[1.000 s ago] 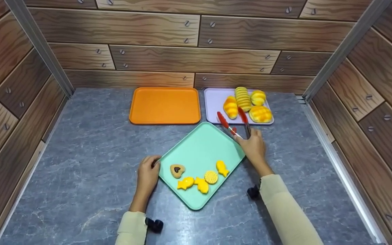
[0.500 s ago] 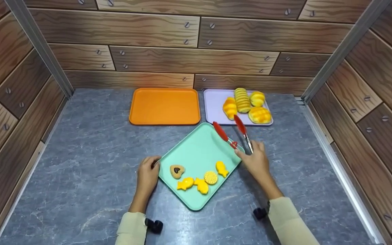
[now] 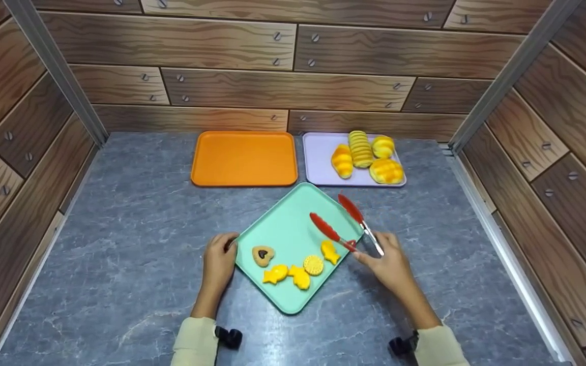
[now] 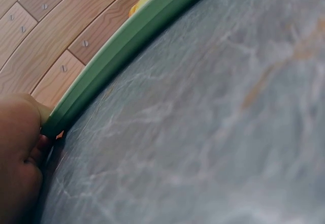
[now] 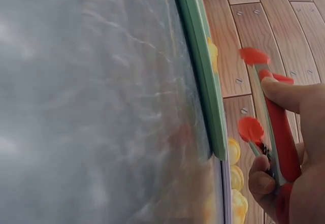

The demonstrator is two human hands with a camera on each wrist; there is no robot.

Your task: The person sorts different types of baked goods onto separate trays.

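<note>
My left hand [image 3: 219, 262] grips the left corner of a mint green tray [image 3: 283, 218]; in the left wrist view its fingers wrap the tray's rim [image 4: 96, 71]. On the tray lie a heart cookie [image 3: 263, 255] with a dark centre, a round yellow cracker [image 3: 313, 265], and three yellow fish-shaped cookies, one [image 3: 330, 252] near the right edge. My right hand [image 3: 392, 262] holds red-tipped tongs [image 3: 326, 227] over the tray's right corner. The tongs [image 5: 279, 132] are spread, with nothing between their tips.
Behind the green tray, an orange tray [image 3: 244, 158] stands at the back left. Beside it a lilac tray [image 3: 318, 152] carries several breads, including a croissant [image 3: 343, 161] and a ridged roll [image 3: 360, 149]. Wood-patterned walls [image 3: 232, 86] enclose the grey table [image 3: 135, 244].
My right hand has drawn the spread tongs back from the lilac tray, toward me, to over the green tray's right corner. The left hand has stayed at the tray.
</note>
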